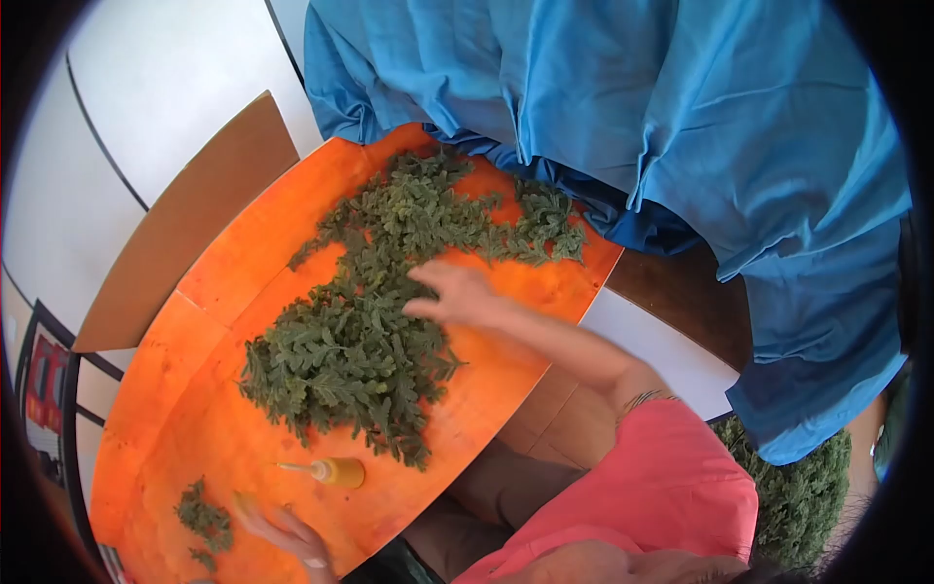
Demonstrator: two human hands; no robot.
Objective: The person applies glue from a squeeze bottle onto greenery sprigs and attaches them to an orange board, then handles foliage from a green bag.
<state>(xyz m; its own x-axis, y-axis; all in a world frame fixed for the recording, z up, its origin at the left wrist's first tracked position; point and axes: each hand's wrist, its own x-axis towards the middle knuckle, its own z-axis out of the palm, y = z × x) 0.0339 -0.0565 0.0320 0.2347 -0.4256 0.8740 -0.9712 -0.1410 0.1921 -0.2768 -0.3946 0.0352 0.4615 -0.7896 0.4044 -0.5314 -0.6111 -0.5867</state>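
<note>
A large heap of green leafy sprigs (pixel 341 355) covers the middle of the orange table (pixel 224 389), and more sprigs (pixel 418 204) spread toward its far end. My right hand (pixel 455 294) is at the heap's right edge, thumb and fingers apart, with nothing seen in it. Near the bottom edge, my left hand (pixel 284 535) is slightly blurred, its fingers stretched out. Just left of it lies a small sprig (pixel 204 516). Between that hand and the heap is a yellow bottle (pixel 341 473), its thin nozzle pointing left.
Blue cloth (pixel 603 97) hangs along the table's far right end. A brown board (pixel 195 224) stands at the left edge. On the floor at the lower right is more greenery (pixel 803 496). A white panel (pixel 652 350) lies beyond the table's right side.
</note>
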